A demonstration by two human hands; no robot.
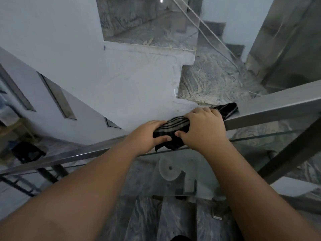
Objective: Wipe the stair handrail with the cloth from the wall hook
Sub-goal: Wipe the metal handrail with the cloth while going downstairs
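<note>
A square steel handrail [271, 108] runs across the view from lower left to upper right. A black cloth with pale stripes [171, 129] lies draped over it near the middle. My left hand [147, 136] grips the cloth's left part, fingers over the rail's far side and thumb on the near side. My right hand [203, 126] grips the cloth's right part the same way. A dark end of the cloth [227, 109] sticks out beyond my right hand on top of the rail.
A glass panel [182, 171] with a round metal fixing hangs under the rail. Marble stair steps [212, 84] drop away beyond it, with a white wall [104, 80] to the left. A steel post [291, 148] slants at right. More steps lie below my arms.
</note>
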